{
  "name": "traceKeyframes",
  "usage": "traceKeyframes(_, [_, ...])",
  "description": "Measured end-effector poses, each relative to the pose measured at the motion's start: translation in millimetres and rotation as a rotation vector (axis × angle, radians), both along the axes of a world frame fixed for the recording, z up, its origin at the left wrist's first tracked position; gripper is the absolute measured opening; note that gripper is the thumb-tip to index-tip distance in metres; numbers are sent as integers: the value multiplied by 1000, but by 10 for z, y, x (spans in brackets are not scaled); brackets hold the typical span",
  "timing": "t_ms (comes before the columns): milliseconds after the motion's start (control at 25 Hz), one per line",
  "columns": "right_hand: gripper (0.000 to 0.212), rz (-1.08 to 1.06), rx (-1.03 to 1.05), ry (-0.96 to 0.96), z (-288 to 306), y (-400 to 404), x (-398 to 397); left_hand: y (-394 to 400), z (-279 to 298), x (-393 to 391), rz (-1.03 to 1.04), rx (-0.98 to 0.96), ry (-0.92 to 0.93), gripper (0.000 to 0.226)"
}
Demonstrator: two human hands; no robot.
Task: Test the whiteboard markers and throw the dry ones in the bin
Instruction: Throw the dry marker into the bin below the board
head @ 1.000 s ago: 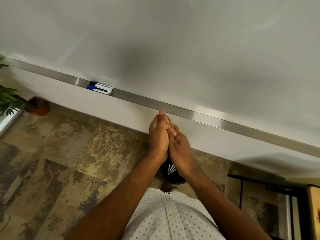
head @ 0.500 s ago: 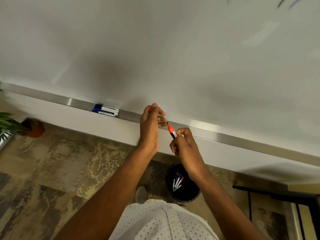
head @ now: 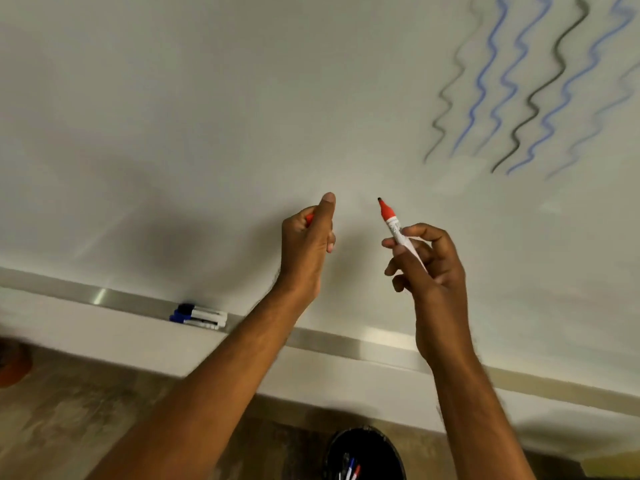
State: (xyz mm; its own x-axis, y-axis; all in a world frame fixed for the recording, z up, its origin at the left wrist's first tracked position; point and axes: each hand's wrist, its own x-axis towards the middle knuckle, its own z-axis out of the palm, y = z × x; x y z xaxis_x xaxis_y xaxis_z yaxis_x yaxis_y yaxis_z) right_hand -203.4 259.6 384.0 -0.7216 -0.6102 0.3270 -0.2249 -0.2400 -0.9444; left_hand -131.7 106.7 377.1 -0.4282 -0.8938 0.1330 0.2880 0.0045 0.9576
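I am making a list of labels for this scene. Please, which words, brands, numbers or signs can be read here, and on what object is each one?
None can be read.
Red marker in the right hand: small print on the white barrel, too blurred.
Two markers on the tray: dark print, too small.
Whiteboard: only wavy test lines, no writing.

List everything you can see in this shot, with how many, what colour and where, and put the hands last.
whiteboard: one, white, fills the upper frame
wavy test lines: several, blue and black, upper right of the board
tray rail: one, silver, along the board's lower edge
capped markers: two, one black cap and one blue cap, lying on the rail at left
bin: one, black, on the floor at bottom centre, with markers inside
red marker: one, uncapped, tip up
red cap: one, mostly hidden
left hand: grips the cap
right hand: holds the marker
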Motion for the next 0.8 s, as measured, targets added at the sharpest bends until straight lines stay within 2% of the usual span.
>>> traceKeyframes(200, [30,-110,-217,41,572,-136,-84,-177,642,-100,-19,-212,47,49])
traceKeyframes(360, [14,-220,-332,88,1015,-264,-145,-286,1069,-171,-5,-391,98,33])
traceKeyframes(440, [15,-238,-347,150,1224,-335,-207,-360,1197,-218,26,-483,104,20])
traceKeyframes(520, [12,-269,-362,228,1411,-400,-269,-462,1283,-271,106,-618,75,23])
traceKeyframes(600, [7,-326,-376,324,1565,-456,-321,-561,1379,-310,216,-798,74,27])
traceKeyframes(680, [6,-430,-368,476,1686,-512,-375,-654,1469,-367,362,-1082,55,28])
traceKeyframes(800, [11,-605,-288,719,1821,-604,-450,-811,1526,-511,585,-1437,-81,32])
